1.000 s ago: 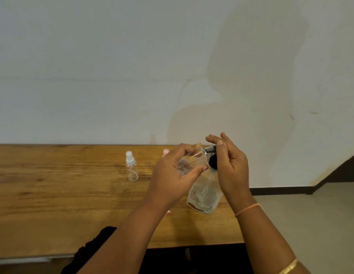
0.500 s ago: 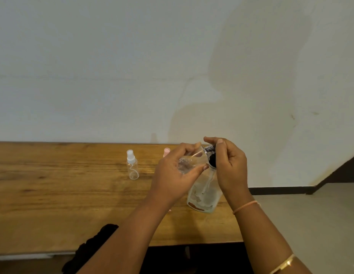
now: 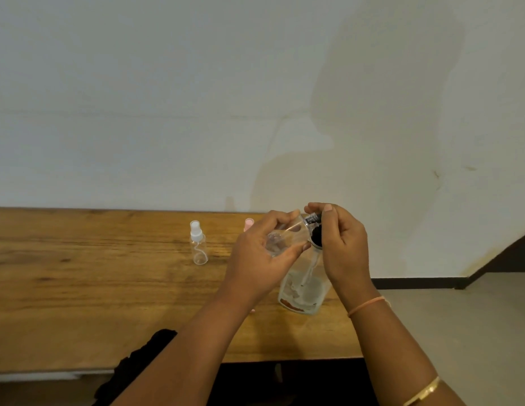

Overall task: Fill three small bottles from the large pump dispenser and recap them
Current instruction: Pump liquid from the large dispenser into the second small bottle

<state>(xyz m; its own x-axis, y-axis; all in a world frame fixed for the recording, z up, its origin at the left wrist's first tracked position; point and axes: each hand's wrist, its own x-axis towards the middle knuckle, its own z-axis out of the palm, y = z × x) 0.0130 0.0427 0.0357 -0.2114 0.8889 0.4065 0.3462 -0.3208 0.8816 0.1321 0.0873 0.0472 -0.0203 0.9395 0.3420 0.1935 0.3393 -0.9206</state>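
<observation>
Change is slight at centre frame: our left grip [image 3: 264, 256] still curls round the tilted small bottle [image 3: 284, 238], mouth against the pump head [image 3: 312, 219], which our right grip [image 3: 343, 244] stays curled over atop the large dispenser [image 3: 305, 288] on the surface [image 3: 79, 288], so we judge filling continues.

The left hand [image 3: 264, 259] hides nearly all of the pink-capped bottle [image 3: 249, 223] behind it at centre frame, leaving only the cap, and its fingers wrap the clear bottle [image 3: 284, 238], so the fill level cannot be read. The right hand [image 3: 343, 247] curls over the dispenser [image 3: 302, 288], covering the pump top and the right wall, and the meeting of nozzle and bottle mouth is too small to tell. Both forearms and the dark cloth [image 3: 138, 367] are cut off by the lower edge, the table [image 3: 79, 288] by the left.
</observation>
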